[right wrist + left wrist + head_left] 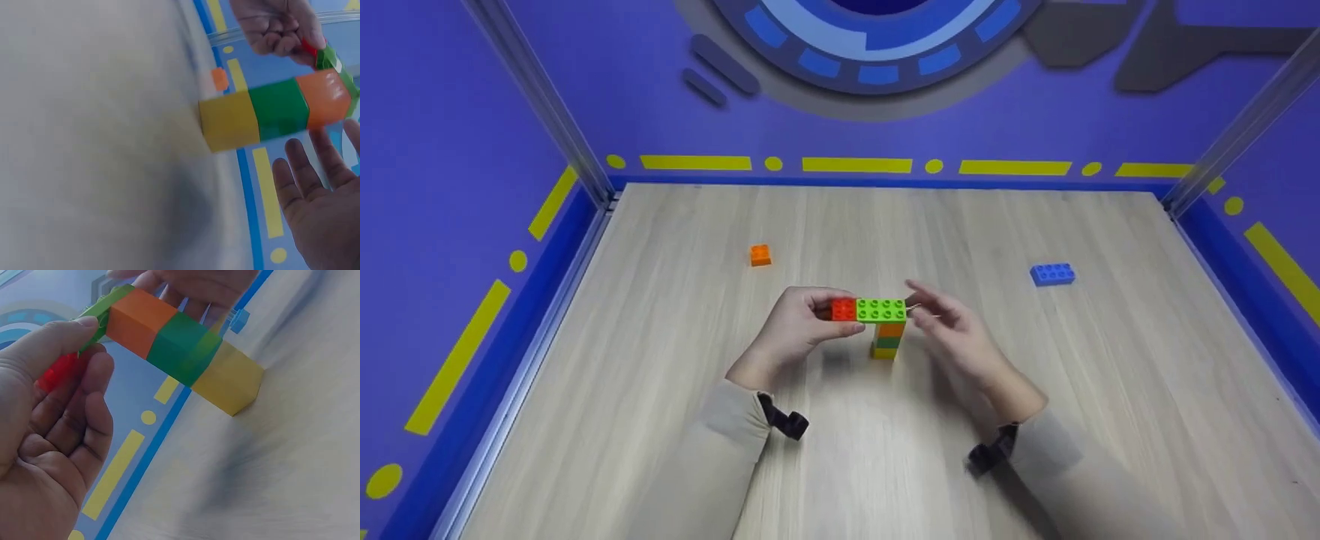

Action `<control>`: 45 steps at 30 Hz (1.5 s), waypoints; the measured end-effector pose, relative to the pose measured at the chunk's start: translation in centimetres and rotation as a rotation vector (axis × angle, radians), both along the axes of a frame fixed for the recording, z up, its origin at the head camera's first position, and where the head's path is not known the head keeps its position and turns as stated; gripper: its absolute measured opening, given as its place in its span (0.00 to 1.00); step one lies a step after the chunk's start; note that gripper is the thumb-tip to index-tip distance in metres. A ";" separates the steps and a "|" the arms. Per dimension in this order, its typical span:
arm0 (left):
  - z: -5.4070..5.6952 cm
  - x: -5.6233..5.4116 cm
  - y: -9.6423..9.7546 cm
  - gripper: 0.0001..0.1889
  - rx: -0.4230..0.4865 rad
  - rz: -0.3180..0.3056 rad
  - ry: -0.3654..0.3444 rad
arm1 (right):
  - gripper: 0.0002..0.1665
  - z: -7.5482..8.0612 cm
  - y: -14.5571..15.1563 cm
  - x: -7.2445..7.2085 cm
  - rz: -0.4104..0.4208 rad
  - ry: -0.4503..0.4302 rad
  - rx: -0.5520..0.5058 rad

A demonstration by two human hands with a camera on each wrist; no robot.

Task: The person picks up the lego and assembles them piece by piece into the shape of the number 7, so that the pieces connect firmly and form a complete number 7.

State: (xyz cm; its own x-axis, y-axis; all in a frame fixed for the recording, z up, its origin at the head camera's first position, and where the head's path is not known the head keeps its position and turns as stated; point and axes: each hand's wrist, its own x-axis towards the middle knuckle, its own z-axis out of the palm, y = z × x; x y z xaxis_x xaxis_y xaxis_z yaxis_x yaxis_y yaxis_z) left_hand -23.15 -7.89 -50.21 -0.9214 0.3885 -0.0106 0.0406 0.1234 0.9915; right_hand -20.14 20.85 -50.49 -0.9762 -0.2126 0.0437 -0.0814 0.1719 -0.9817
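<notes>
A tower of toy building bricks stands upright in front of the person: yellow at the bottom, then dark green, then orange. Across its top lies a long light green brick, jutting out leftward. At that overhanging end is a red brick, which the left hand pinches, its thumb reaching along the light green brick's edge. The right hand is beside the tower's right side, fingers spread and loosely bent, holding nothing. Whether the yellow base touches the table cannot be made out.
A small orange brick lies farther back to the left on the wooden table. Back right lies a blue brick. Blue-purple panels with yellow markings enclose the table at the back and both sides.
</notes>
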 end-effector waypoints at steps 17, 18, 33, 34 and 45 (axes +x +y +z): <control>-0.2 -0.1 -0.1 0.22 -0.040 0.020 0.034 | 0.34 2.7 18.5 -6.7 -0.248 0.068 0.766; -0.2 -0.1 -0.1 0.22 -0.042 0.018 0.033 | 0.35 2.6 19.3 -7.0 -0.240 0.053 0.810; -0.2 0.0 0.0 0.22 -0.010 -0.006 0.035 | 0.29 0.4 23.6 -7.5 -0.185 -0.089 0.935; -0.1 0.0 0.1 0.22 -0.012 -0.005 0.033 | 0.28 0.4 23.5 -7.4 -0.197 -0.091 0.927; -0.1 -0.1 0.1 0.23 -0.019 -0.003 0.015 | 0.31 1.2 22.2 -6.4 -0.269 -0.022 0.881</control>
State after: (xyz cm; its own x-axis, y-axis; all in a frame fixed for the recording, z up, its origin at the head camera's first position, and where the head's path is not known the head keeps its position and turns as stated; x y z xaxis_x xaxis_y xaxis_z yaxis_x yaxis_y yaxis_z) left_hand -23.28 -7.78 -50.29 -0.9204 0.3909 -0.0045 0.0556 0.1423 0.9883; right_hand -26.57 43.00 -49.30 -0.9962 0.0741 -0.0452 0.0868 0.8685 -0.4880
